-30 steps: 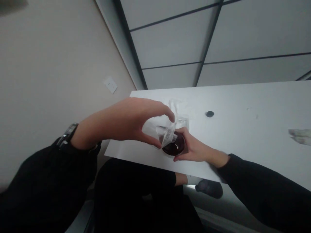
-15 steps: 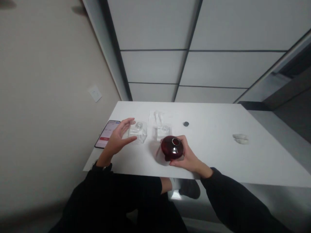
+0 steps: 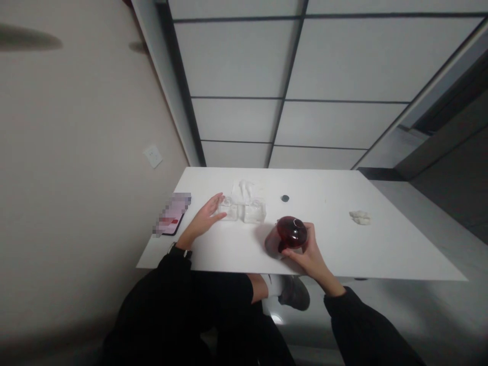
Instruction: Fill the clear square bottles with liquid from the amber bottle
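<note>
Gripped a dark red, shiny round vessel (image 3: 292, 233) with the right hand (image 3: 313, 260), with thumb and fingers bent around its right side. Held it near the front edge of the white table (image 3: 221, 251), about at the middle of that edge; could not tell if on the surface or raised above it. Had the left hand (image 3: 202, 219) open, with thumb and fingers apart at the left side of a clear container (image 3: 229, 211); could not tell if touching it. Had a 2nd clear container (image 3: 254, 212) just to the right of the 1st, with both left of the table's middle. Saw a crumpled translucent sheet (image 3: 246, 190) behind these 2, toward the far edge. Saw also a small dark disc (image 3: 285, 198) near the middle of the far edge, a phone (image 3: 175, 217), partly pixelated, at the left edge, and a crumpled pale thing (image 3: 360, 218) toward the right edge.
</note>
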### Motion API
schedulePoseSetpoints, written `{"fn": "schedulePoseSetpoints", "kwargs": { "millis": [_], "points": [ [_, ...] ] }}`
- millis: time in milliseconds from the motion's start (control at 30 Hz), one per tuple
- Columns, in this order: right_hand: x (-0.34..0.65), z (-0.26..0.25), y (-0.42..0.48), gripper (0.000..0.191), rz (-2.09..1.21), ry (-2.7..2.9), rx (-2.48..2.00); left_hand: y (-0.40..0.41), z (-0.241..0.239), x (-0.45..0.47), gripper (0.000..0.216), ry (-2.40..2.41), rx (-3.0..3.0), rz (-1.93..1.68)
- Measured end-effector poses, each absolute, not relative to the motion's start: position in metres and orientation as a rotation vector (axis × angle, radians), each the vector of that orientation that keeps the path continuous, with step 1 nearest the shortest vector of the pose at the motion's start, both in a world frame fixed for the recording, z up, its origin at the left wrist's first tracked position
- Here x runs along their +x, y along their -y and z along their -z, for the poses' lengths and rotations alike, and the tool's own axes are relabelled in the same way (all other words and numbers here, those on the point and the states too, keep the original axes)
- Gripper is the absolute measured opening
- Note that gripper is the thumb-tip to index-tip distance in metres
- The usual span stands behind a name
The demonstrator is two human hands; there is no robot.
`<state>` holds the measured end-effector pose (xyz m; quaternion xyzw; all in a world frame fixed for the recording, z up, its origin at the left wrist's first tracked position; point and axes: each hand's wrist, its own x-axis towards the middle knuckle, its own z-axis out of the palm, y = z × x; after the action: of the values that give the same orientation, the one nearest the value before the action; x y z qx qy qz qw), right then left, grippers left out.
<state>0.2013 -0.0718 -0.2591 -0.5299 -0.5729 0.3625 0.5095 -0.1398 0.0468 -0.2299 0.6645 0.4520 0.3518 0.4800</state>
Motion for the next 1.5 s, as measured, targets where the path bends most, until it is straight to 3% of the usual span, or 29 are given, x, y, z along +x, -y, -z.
{"fn": "schedulePoseSetpoints", "kwargs": {
  "millis": [300, 433, 500, 567, 633, 733, 833, 967, 1067, 1300, 1500],
  "points": [
    [0.162, 0.255, 0.063, 0.086, -1.002, 1.465, -1.178, -0.035, 0.231, -0.126, 0.102, -1.082, 1.655, -0.864],
    [0.158, 0.256, 0.066, 0.1, -0.962, 1.499, -1.054, -0.006, 0.217, -0.118, 0.094, -1.189, 1.715, -1.153],
    [0.164, 0.255, 0.068, 0.089, -0.876, 1.448, -0.996, 0.013, 0.211, -0.111, 0.082, -1.183, 1.762, -1.297],
    [0.174, 0.252, 0.062, 0.06, -0.776, 1.371, -1.019, 0.032, 0.21, -0.099, 0.074, -1.092, 1.807, -1.329],
    [0.184, 0.245, 0.048, 0.044, -0.74, 1.379, -1.104, 0.047, 0.213, -0.083, 0.077, -0.98, 1.813, -1.28],
    [0.192, 0.233, 0.015, 0.058, -0.851, 1.563, -1.152, 0.061, 0.222, -0.06, 0.09, -0.941, 1.744, -1.147],
    [0.191, 0.229, -0.016, 0.088, -0.991, 1.762, -1.141, 0.066, 0.228, -0.044, 0.103, -0.972, 1.66, -1.013],
    [0.182, 0.241, -0.035, 0.099, -1.074, 1.853, -1.046, 0.067, 0.229, -0.038, 0.101, -1.029, 1.599, -0.949],
    [0.177, 0.249, -0.037, 0.098, -1.092, 1.826, -1.031, 0.065, 0.227, -0.038, 0.092, -1.051, 1.629, -0.98],
    [0.172, 0.251, -0.033, 0.07, -1.092, 1.66, -1.092, 0.063, 0.222, -0.038, 0.086, -1.049, 1.688, -0.958],
    [0.19, 0.248, -0.019, 0.068, -1.043, 1.554, -1.159, 0.062, 0.222, -0.042, 0.079, -1.062, 1.75, -0.954]
  ]
}}
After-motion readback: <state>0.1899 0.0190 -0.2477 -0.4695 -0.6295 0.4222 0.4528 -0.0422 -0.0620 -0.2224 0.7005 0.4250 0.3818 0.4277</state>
